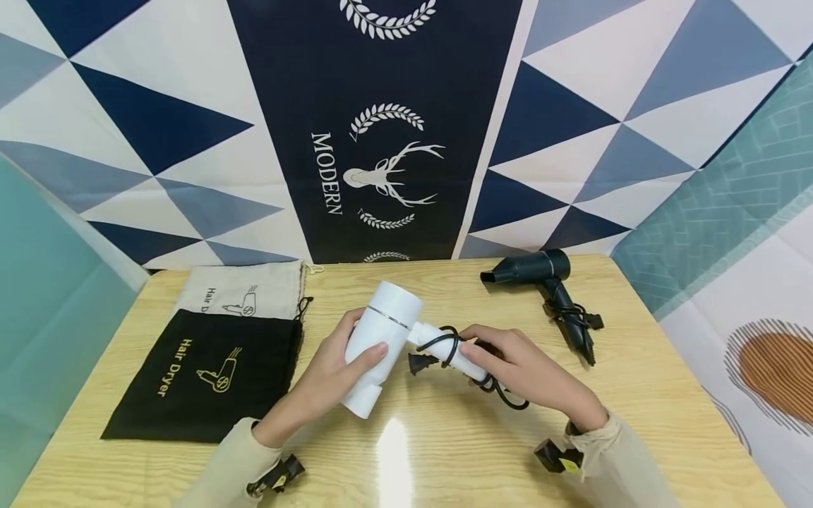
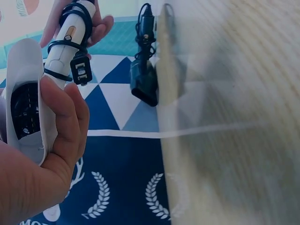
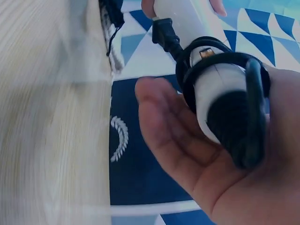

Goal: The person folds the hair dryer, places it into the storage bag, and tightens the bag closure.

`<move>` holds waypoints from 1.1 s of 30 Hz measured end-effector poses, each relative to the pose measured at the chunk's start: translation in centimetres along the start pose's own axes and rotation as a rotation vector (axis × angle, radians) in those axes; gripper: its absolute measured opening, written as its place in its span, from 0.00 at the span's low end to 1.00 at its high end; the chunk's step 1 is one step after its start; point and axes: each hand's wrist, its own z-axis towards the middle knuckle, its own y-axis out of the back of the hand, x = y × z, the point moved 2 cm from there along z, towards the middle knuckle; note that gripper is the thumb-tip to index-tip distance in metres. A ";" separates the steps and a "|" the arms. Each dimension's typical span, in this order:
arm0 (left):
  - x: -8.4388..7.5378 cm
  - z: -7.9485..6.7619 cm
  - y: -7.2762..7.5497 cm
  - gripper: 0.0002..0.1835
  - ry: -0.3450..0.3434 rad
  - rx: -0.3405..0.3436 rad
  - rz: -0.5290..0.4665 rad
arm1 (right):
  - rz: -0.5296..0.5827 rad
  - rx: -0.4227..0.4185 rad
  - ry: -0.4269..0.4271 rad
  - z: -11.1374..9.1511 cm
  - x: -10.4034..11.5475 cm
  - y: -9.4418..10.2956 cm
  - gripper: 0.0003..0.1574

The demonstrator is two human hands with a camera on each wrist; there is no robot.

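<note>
above the table (image 1: 470, 451), hands (image 1: 332, 368) (image 1: 519, 363) hold a white hairdryer (image 1: 390, 330).

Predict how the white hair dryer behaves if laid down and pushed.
The white hair dryer would probably rock, not roll far: its barrel is round, but the handle juts out sideways. Its smooth-looking surface may be slippery. The black cord, wound around the handle with a loose loop, could snag.

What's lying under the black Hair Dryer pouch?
A pale cloth pouch sticks out past the far edge of the black pouch, its lettering cut off after "Hair D". The pale pouch's covered part, and anything else beneath, cannot be seen.
</note>
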 end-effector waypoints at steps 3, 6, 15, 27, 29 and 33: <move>-0.4 -0.1 0.4 0.29 -0.013 -0.020 0.001 | 0.126 0.056 0.010 1.1 0.3 -0.2 0.17; -0.7 0.0 0.7 0.29 -0.018 -0.037 0.014 | 0.188 0.085 0.010 2.1 0.7 -0.3 0.16; -0.8 0.1 2.4 0.30 0.065 0.040 -0.008 | 0.258 0.157 -0.025 3.8 1.9 -1.0 0.19; -2.2 -0.4 3.1 0.32 0.099 0.077 -0.093 | 0.246 0.093 0.028 3.4 3.4 -1.9 0.14; -2.1 -0.4 2.8 0.32 0.085 0.043 -0.087 | 0.240 0.078 0.023 3.4 3.5 -2.1 0.15; -1.8 -0.3 2.2 0.29 0.029 -0.032 -0.074 | 0.200 0.027 0.006 3.3 3.8 -2.1 0.17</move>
